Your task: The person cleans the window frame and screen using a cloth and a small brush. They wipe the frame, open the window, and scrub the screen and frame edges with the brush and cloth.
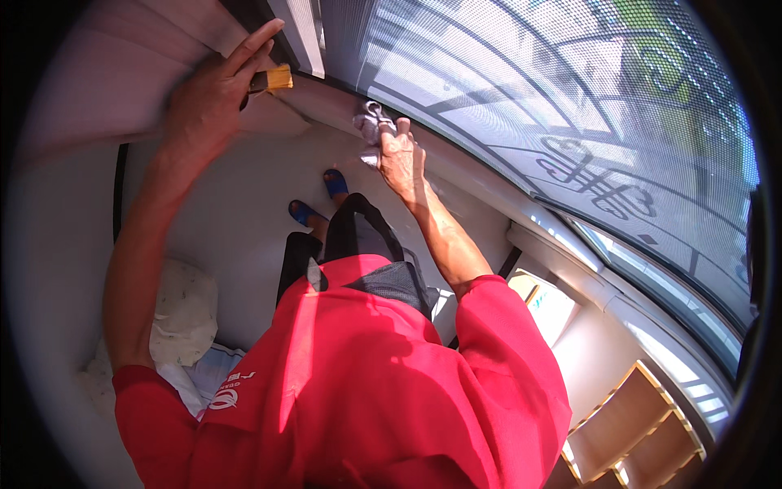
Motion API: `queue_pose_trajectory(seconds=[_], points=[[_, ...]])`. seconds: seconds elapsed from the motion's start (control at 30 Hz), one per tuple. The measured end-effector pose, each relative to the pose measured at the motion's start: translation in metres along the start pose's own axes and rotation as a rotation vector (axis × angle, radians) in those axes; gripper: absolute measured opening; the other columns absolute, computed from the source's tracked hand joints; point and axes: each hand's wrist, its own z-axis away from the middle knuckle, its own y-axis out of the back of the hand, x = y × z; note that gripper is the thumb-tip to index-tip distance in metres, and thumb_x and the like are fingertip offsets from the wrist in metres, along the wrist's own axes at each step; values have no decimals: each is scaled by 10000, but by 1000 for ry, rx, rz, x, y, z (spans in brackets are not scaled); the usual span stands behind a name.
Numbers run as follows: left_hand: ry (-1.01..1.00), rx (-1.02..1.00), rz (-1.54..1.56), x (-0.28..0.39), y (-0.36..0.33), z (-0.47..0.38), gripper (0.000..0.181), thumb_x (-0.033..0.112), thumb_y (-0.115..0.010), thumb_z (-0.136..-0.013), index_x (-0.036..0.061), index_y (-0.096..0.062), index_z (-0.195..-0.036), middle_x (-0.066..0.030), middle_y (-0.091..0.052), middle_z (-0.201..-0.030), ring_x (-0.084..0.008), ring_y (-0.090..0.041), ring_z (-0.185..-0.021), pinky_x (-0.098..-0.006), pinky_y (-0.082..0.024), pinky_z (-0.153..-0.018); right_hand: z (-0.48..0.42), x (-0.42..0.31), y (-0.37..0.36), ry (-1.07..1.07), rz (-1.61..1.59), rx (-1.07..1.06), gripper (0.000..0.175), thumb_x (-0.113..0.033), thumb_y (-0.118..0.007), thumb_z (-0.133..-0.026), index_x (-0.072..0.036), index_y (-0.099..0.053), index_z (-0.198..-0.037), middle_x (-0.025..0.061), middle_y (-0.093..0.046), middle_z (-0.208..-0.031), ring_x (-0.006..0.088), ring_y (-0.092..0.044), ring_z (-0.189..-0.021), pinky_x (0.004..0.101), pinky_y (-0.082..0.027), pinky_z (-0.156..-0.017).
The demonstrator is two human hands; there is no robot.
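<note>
My left hand (211,101) is raised at the upper left, its thumb side towards the window frame. It holds a brush with yellow bristles (280,77); the palm hides most of the handle. Two of its fingers stretch upward beside the dark edge of the frame (287,43). In my right hand (401,160) is a crumpled pale cloth (370,125), at the sill along the lower edge of a mesh window screen (464,91). The cloth lies close to the screen's dark bottom rail; whether it touches it I cannot tell.
A pale curtain (122,67) hangs at the upper left. My feet in blue slippers (300,213) stand on a pale surface. A patterned pillow (183,312) lies at the left. A white box (540,302) and a wooden shelf unit (629,428) are at the lower right.
</note>
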Motion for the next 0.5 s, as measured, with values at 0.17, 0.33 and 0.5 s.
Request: queue_pose_trajectory(seconds=[0.17, 0.33, 0.5], points=[[-21, -81, 6, 6, 0, -8, 763, -36, -705, -948, 150, -480, -1653, 192, -304, -1773, -226, -711, -1204, -352, -631, -913, 169, 190, 58, -611, 236, 92, 442, -140, -709, -912, -164, -682, -1353, 260, -602, -1364, 482, -746, -998, 595, -618, -812], [-45, -66, 55, 13, 2, -9, 706, -115, -587, -984, 101, -489, -1649, 78, -285, -1806, -276, -685, -1293, -375, -608, -879, 287, 306, 91, -1246, 93, 174, 516, -355, -657, -942, -203, -701, -1433, 291, -685, -1343, 463, -705, -1210, 502, -568, -1070], [-76, -18, 72, 4, -11, -4, 618, -57, -620, -974, 77, -582, -1576, 57, -292, -1803, -269, -722, -1228, -399, -615, -869, 293, 237, 72, -1137, -188, 448, 528, -259, -624, -919, -217, -716, -1437, 250, -720, -1277, 435, -701, -1188, 503, -567, -1039]])
